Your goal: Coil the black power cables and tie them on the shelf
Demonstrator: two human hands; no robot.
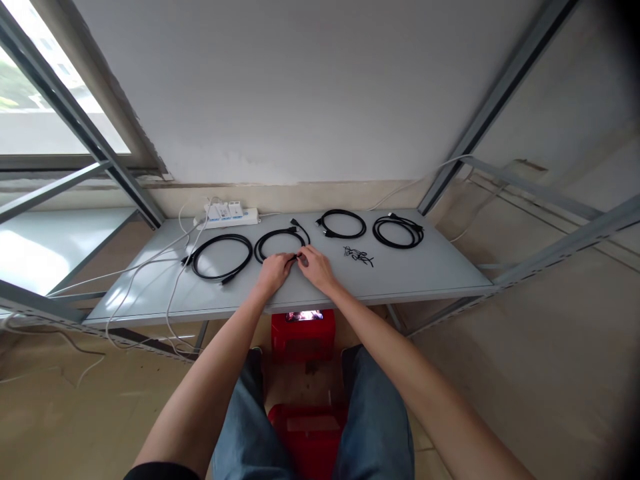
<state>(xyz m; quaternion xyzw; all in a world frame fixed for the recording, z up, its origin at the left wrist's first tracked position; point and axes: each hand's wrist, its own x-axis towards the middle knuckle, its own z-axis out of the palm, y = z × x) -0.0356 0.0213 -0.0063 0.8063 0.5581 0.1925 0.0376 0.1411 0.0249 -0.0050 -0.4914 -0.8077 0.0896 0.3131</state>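
Observation:
A coiled black cable (273, 233) lies on the grey shelf in front of me, one plug end sticking out at its back. My left hand (277, 270) and my right hand (315, 267) meet at the near side of this coil, fingers closed in a pinch on it. Whether a thin tie sits between the fingertips is too small to tell. Right of my right hand lies a small heap of short black twist ties (358, 255). Another coiled cable (221, 257) rests to the left, and two more coils, one (344, 225) behind and one (398, 232) farther right.
A white power strip (230, 215) with plugged-in adapters stands at the back left of the shelf (300, 293). White cords (173, 293) hang over its front left edge. Metal uprights (447, 177) frame both sides. Below are a red box (303, 340) and a red stool (310, 433).

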